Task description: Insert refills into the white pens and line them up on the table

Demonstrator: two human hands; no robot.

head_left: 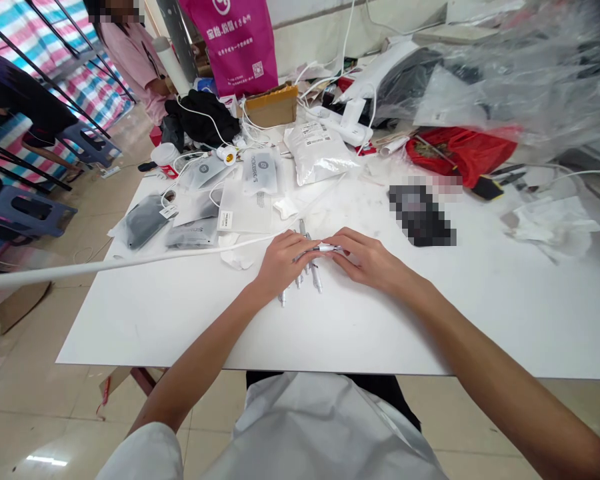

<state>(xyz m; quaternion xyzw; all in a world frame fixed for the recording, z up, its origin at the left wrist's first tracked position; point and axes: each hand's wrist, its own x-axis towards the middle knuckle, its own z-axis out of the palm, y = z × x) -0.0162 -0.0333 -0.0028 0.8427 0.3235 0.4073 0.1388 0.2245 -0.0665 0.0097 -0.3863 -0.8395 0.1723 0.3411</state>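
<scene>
**Q:** White shirt [320, 427] is being shown lowest in view. What is being held above it?

**A:** One pen [326, 248] is being pinched over the middle of the table [430, 320]. It is being gripped between the fingertips of the left hand [283, 260] and the right hand [367, 260], with the remaining fingers loosely curled.

**Q:** How much is being judged as done?

**A:** Little can be told. Several more pens [316, 279] are lying just beneath the hands, close together. Whether they are finished or waiting cannot be told. Pouches [260, 173] are lying well beyond the hands and are not being touched.

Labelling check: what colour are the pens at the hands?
White, with silvery tips; pens show in the head view.
</scene>
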